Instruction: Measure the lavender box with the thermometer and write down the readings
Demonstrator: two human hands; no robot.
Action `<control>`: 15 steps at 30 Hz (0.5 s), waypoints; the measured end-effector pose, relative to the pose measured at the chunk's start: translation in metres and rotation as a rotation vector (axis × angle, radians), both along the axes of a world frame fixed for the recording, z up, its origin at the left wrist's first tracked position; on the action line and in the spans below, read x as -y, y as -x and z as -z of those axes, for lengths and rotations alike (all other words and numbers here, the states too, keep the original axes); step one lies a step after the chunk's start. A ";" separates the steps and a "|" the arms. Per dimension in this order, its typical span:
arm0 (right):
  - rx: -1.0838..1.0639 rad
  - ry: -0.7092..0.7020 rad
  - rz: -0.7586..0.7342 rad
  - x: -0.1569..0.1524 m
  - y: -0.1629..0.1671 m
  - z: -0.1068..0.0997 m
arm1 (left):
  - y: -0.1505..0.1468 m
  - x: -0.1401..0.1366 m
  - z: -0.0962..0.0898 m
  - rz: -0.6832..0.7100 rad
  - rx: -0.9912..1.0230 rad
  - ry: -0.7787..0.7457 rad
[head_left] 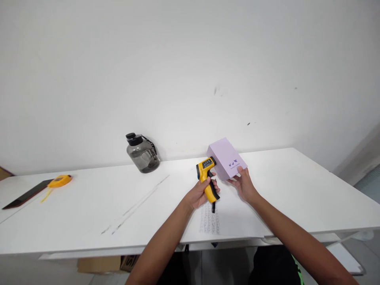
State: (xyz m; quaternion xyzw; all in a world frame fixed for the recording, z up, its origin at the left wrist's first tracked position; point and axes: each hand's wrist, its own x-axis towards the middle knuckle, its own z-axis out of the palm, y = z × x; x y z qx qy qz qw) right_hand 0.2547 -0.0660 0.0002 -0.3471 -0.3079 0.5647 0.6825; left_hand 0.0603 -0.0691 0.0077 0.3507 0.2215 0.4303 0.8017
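Observation:
A yellow and black infrared thermometer gun [209, 189] is gripped by its handle in my left hand [199, 194], its small screen facing up toward me. My right hand [245, 186] holds a lilac box [227, 156] by its near lower corner, thumb on the printed face and fingers beneath. The front end of the thermometer is close against the box's left side; whether they touch I cannot tell. Below my hands, a sheet of paper with handwriting [209, 221] lies on the table, and a black pen [213, 208] shows partly under the thermometer's handle.
A grey see-through water jug [144, 155] with a black cap stands near the wall. Toward the far left lie a yellow tape measure [60, 181] and a dark flat object [28, 194]. The white table [89, 206] meets the wall at the back. Cardboard [99, 264] sits under it.

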 end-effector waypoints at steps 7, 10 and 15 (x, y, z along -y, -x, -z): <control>0.012 -0.005 -0.002 -0.001 -0.001 0.001 | 0.002 -0.001 0.003 0.002 -0.003 -0.001; 0.016 -0.002 -0.001 -0.001 -0.001 0.001 | 0.002 -0.002 0.003 0.003 -0.010 0.007; 0.027 -0.002 0.009 -0.001 -0.002 0.000 | 0.002 -0.002 0.002 0.005 -0.013 0.009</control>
